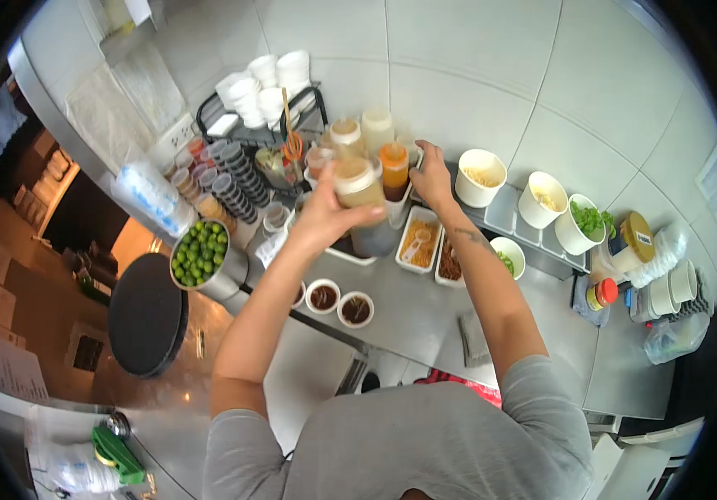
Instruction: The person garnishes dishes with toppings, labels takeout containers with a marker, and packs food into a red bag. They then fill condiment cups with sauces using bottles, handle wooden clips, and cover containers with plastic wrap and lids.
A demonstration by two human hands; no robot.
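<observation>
My left hand [325, 212] is closed around a plastic bottle [362, 193] with a wide pale lid and a brownish filling. It is held up in front of other sauce bottles, among them an orange one [394, 167] and a pale one [377, 132]. My right hand [432, 177] has its fingers curled at the right side of this bottle group, round something I cannot make out. Below my hands are a white tray of yellow crumbs with a spoon [419, 242] and a tray of brown bits [450, 260]. Small cups of dark sauce [323, 297] stand near the counter's front edge.
White tubs [481, 179] line the right back, one with green leaves [589, 218]. A metal pot of limes [200, 254] and a black round lid [148, 315] stand left. Stacked cups [293, 71] fill a black rack. A red-capped jar [603, 293] is far right.
</observation>
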